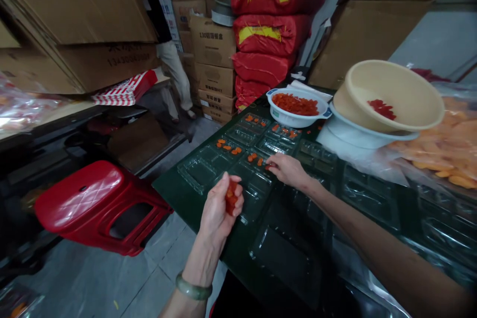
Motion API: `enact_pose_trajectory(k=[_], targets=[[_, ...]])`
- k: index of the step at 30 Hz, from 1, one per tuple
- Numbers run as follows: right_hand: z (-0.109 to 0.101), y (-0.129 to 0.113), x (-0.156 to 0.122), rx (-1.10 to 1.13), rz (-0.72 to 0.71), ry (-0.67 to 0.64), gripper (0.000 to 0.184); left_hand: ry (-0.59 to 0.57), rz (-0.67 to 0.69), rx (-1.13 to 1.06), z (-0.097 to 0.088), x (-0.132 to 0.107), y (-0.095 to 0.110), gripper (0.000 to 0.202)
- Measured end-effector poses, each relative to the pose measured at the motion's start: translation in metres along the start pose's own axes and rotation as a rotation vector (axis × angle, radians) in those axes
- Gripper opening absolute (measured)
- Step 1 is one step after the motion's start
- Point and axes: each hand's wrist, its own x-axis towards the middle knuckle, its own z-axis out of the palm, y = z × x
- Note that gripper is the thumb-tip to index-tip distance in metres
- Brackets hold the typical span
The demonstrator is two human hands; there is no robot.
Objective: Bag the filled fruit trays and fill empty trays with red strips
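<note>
My left hand (219, 206) is closed around a small bunch of red-orange food pieces (231, 196) above the near edge of the dark table. My right hand (288, 169) reaches forward with its fingertips pinched on a piece over a clear plastic tray (253, 164). Several clear compartment trays lie in rows on the table, and some hold a few orange pieces (227, 148). A white bowl (298, 118) full of the red-orange pieces stands just behind the trays.
A cream basin (395, 94) with a few red pieces sits tilted on a white basin at the right, beside a bag of orange slices (447, 149). A red stool (100, 203) lies tipped at the left. Cardboard boxes, red sacks and a standing person fill the back.
</note>
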Motion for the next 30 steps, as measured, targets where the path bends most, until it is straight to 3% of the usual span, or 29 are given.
enact_pose_trajectory(k=[3, 5, 8, 12, 16, 21, 23, 26, 30], targets=[[-0.002, -0.021, -0.016, 0.054, 0.014, 0.137, 0.024, -0.011, -0.102, -0.074, 0.007, 0.002, -0.001, 0.03], [-0.009, -0.046, -0.031, 0.148, -0.054, 0.186, 0.027, 0.011, -0.125, -0.061, 0.013, 0.002, -0.004, 0.028], [-0.022, -0.082, -0.054, 0.201, -0.171, 0.054, 0.027, 0.068, -0.089, 0.046, 0.021, 0.0, -0.013, 0.022], [-0.03, -0.095, -0.068, 0.152, -0.031, -0.104, 0.017, 0.069, -0.073, 0.188, 0.032, -0.004, -0.035, 0.034], [-0.031, -0.081, -0.067, 0.193, 0.056, -0.1, 0.015, 0.044, -0.072, 0.223, 0.046, 0.0, -0.051, 0.04], [-0.03, -0.073, -0.063, 0.513, 0.089, 0.218, 0.013, 0.12, -0.135, 0.064, 0.069, 0.012, -0.043, 0.027], [-0.032, -0.065, -0.063, 0.716, 0.137, 0.258, 0.01, 0.101, -0.139, 0.044, 0.073, 0.017, -0.039, 0.022], [-0.044, -0.032, -0.059, 1.037, 0.313, 0.294, 0.013, 0.066, -0.143, 0.048, 0.071, 0.02, -0.038, 0.012], [-0.064, 0.041, -0.04, 1.039, 0.573, 0.439, 0.013, 0.029, -0.191, 0.069, 0.064, 0.018, -0.04, 0.023]])
